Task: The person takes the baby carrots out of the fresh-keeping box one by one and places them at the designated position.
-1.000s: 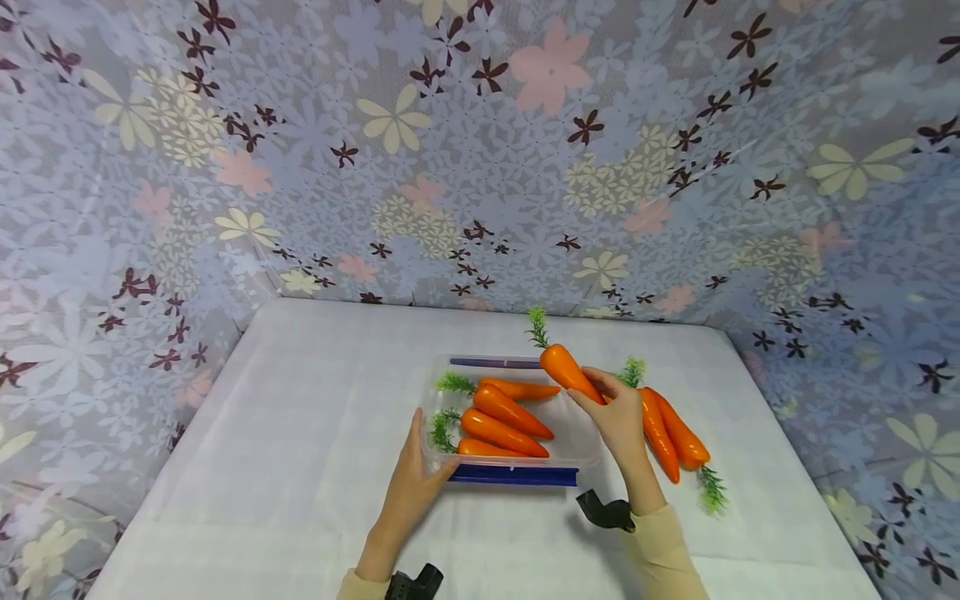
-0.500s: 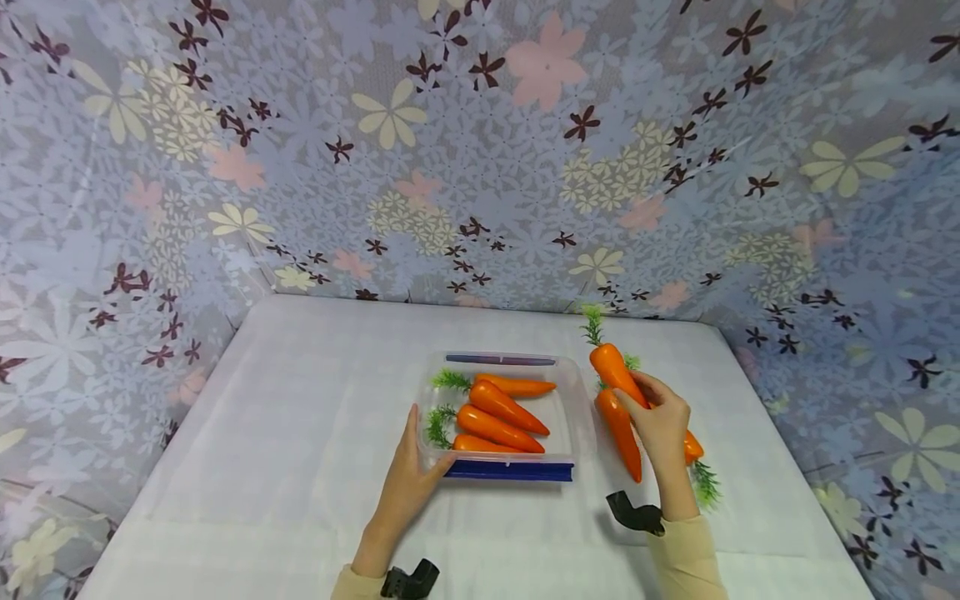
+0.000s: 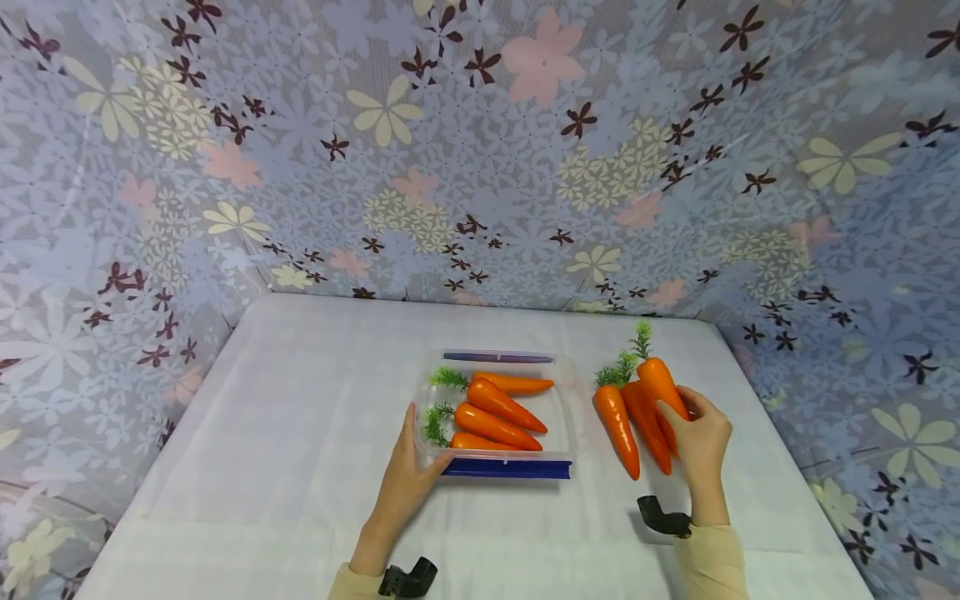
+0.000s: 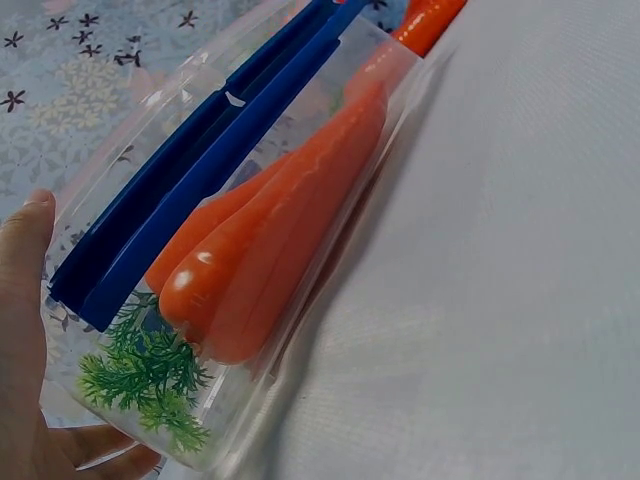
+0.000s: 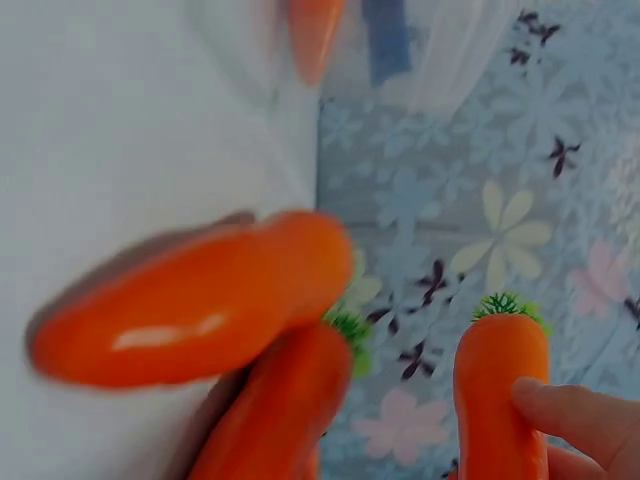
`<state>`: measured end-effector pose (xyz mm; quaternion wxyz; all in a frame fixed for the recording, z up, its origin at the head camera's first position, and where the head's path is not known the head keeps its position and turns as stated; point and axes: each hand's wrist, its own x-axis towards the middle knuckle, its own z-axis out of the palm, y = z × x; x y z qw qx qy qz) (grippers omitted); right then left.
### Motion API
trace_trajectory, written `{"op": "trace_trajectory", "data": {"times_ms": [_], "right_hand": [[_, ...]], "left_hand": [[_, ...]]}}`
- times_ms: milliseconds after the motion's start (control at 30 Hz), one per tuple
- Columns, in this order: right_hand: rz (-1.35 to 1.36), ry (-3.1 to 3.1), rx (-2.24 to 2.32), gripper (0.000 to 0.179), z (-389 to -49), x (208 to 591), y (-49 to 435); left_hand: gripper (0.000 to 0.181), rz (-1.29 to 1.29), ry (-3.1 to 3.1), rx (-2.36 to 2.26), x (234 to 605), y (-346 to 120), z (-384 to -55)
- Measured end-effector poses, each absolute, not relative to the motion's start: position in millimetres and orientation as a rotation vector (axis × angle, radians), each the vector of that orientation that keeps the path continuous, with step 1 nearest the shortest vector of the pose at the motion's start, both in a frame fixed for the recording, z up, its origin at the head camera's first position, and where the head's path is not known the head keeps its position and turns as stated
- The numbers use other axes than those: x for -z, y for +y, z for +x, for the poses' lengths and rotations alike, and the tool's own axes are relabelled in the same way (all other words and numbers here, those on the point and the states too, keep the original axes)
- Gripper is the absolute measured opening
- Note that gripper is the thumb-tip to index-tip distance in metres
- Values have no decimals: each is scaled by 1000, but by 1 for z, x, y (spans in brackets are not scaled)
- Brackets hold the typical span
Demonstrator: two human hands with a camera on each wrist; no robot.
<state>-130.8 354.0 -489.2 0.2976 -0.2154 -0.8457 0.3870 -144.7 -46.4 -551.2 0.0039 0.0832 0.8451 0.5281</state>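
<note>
A clear plastic container (image 3: 562,417) with blue clips stands mid-table, several orange carrots (image 3: 498,423) with green tops inside. My left hand (image 3: 408,475) grips its near left corner, thumb along the front beside the blue clip (image 4: 200,190) and fingers behind. To the right, my right hand (image 3: 701,429) pinches a carrot (image 3: 662,383) near its middle, leafy end pointing away from me. That held carrot overlaps the loose ones in the head view. Just left of it lie two carrots, an outer one (image 3: 618,431) and an inner one (image 3: 647,423). More orange shows partly hidden behind my fingers.
A white cloth covers the table (image 3: 285,458). Flower-patterned fabric (image 3: 480,167) rises behind it and along both sides. A black wrist mount (image 3: 411,577) sits on the left arm, and another black mount (image 3: 663,517) on the right.
My right hand has carried its carrot rightward from over the container to the loose carrots. The left hand has stayed at the container's corner, and the carrots inside have not moved.
</note>
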Motion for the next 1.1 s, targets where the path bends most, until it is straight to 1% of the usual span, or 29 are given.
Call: {"op": "trace_trajectory", "data": {"times_ms": [367, 600, 767, 1100], "right_hand": [[-612, -2285, -905, 36, -132, 505, 382], [-683, -2321, -840, 36, -132, 514, 397], [-727, -2365, -864, 38, -131, 520, 402], [-750, -2366, -854, 35, -130, 531, 405]], "left_hand": [[96, 249, 2633, -1671, 550, -47, -143], [97, 254, 2634, -1666, 550, -46, -144], [97, 258, 2646, -1664, 551, -47, -144], [97, 256, 2641, -1672, 551, -47, -144]]}}
